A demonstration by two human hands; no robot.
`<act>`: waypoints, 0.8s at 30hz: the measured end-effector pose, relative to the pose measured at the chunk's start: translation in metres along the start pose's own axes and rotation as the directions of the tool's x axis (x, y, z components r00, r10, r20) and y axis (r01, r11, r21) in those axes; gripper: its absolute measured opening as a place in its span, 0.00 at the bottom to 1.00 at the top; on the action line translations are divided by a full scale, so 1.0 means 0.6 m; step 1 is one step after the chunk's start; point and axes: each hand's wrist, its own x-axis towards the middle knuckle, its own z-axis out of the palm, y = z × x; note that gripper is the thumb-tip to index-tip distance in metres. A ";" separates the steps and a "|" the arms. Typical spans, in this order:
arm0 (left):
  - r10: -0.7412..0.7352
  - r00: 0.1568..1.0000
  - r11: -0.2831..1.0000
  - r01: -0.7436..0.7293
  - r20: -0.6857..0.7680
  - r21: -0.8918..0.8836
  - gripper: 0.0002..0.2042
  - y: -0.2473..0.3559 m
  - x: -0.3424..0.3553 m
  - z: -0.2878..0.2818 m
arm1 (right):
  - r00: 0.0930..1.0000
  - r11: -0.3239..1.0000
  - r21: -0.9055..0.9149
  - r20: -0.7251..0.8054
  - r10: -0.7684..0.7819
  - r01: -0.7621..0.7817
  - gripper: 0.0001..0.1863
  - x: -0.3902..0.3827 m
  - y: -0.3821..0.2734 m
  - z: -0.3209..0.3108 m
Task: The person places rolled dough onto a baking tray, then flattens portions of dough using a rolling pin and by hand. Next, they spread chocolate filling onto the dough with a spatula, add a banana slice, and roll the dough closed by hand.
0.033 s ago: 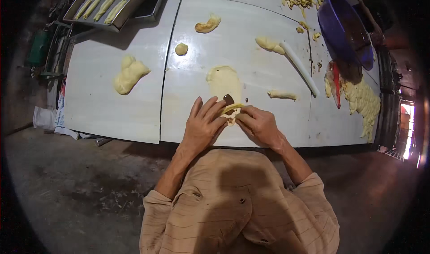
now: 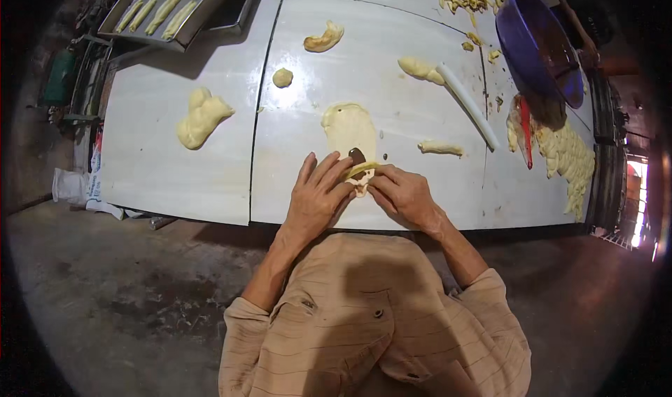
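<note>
A flattened oval sheet of pale dough (image 2: 350, 127) lies on the table in front of me. Across its near end runs a yellow strip (image 2: 362, 167), next to a dark brown, glossy filling (image 2: 356, 156). My left hand (image 2: 318, 192) is at the left end of the strip, its thumb tucked in against the dough and its other fingers stretched over the edge. From the other side my right hand (image 2: 402, 192) pinches the dough's near edge by the strip's right end. Small crumbs of filling show between the thumbs; the fingertips partly cover the dough there.
A white rolling pin (image 2: 467, 106) lies right, touching a dough piece (image 2: 420, 69). Lumps of dough (image 2: 203, 117) rest left. A purple basin (image 2: 535, 47), a red-handled tool (image 2: 526, 134) and shaped dough pieces (image 2: 565, 162) are far right. A metal tray (image 2: 178, 36) of rolls stands far left.
</note>
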 end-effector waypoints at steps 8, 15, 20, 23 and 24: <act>-0.212 0.974 0.967 0.198 -0.075 -0.162 0.09 0.004 0.005 0.001 | 0.875 0.709 0.541 0.112 0.471 -0.452 0.12 0.002 -0.006 -0.023; -0.180 0.980 0.972 0.163 -0.090 -0.170 0.07 0.017 0.001 0.004 | 0.984 0.981 0.098 -0.040 0.173 -0.168 0.16 0.011 -0.010 -0.003; -0.131 0.980 0.982 0.107 -0.150 -0.158 0.08 0.012 0.002 0.008 | 0.986 0.982 0.094 -0.023 0.164 -0.161 0.12 0.028 -0.019 -0.005; -0.123 0.981 0.980 0.096 -0.153 -0.174 0.07 0.009 0.008 0.004 | 0.994 0.994 0.042 -0.004 0.105 -0.104 0.12 0.025 -0.011 -0.002; -0.122 0.981 0.980 0.095 -0.151 -0.174 0.07 0.008 0.010 0.001 | 0.994 0.993 0.042 -0.005 0.106 -0.106 0.12 0.022 -0.009 -0.003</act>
